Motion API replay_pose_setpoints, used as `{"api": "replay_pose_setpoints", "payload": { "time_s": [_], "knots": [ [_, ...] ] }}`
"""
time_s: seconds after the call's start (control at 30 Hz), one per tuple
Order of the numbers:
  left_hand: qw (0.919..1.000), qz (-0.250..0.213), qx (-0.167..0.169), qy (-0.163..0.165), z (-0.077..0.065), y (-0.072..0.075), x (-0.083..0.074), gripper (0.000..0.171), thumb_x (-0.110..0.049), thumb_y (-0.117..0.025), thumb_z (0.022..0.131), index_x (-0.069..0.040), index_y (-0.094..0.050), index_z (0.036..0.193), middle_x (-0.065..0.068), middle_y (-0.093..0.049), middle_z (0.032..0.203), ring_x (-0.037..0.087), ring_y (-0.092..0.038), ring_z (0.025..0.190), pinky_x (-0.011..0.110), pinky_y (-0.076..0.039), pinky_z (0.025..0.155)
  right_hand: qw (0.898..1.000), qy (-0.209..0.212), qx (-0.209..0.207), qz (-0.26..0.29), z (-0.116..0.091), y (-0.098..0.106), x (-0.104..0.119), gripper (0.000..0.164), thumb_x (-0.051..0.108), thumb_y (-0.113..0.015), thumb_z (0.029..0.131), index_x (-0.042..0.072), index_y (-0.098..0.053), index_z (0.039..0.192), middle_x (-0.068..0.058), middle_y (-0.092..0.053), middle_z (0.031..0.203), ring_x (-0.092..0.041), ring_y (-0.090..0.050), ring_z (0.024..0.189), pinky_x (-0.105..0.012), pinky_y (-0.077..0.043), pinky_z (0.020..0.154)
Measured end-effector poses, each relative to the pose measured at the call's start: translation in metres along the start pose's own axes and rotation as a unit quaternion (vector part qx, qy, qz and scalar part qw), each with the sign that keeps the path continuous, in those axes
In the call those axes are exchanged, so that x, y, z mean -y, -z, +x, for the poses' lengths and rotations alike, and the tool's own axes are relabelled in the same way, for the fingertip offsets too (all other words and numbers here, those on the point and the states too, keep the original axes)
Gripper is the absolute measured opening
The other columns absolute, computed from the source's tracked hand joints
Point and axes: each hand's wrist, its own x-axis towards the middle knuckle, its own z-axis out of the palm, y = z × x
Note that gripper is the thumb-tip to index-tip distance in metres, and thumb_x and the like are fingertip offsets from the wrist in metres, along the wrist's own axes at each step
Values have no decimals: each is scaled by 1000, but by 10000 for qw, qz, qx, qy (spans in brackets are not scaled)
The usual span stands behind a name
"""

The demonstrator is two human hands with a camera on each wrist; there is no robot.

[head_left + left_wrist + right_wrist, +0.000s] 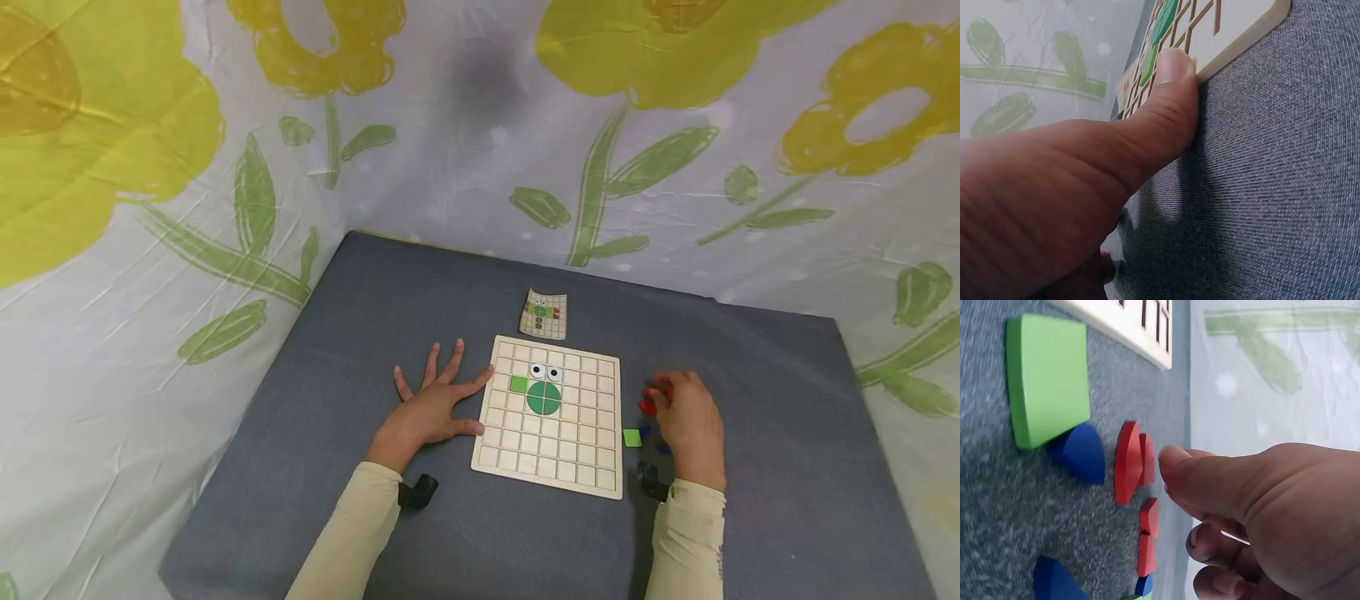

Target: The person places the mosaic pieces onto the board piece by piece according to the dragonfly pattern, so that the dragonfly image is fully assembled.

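Board (570, 450) with 2 eyes (537, 370) touches the left hand (433, 410).

The board (580, 452) lies on the table (795, 467) between my left hand (432, 408) and my right hand (692, 425). A card (544, 326) lies behind it. Loose bits (632, 437) lie to its right.

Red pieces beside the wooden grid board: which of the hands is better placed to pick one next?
Probably the right hand: it is close to the red pieces. The left hand touches the opposite edge of the wooden grid board.
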Motion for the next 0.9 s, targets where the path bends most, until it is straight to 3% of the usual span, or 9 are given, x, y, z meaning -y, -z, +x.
{"api": "replay_pose_setpoints", "payload": {
  "time_s": [0.6,0.9],
  "knots": [
    [10000,10,-1,45,-2,1,-2,97,-57,-79,86,-46,-27,166,3,10,178,40,19,161,86,15,110,9994,-304,138,-121,6,-4,-4,25,13,-73,101,-2,-72,122,-27,-61,123,-52,-65,104,-68,-53,88],
    [10000,-25,6,-8,-2,1,-1,95,-55,-80,86,-43,-30,166,5,10,178,41,19,161,86,16,109,9998,-179,52,116,6,-6,-2,18,12,-76,100,3,-64,109,-22,-69,103,-41,-68,87,-59,-55,76]
  ]
}}
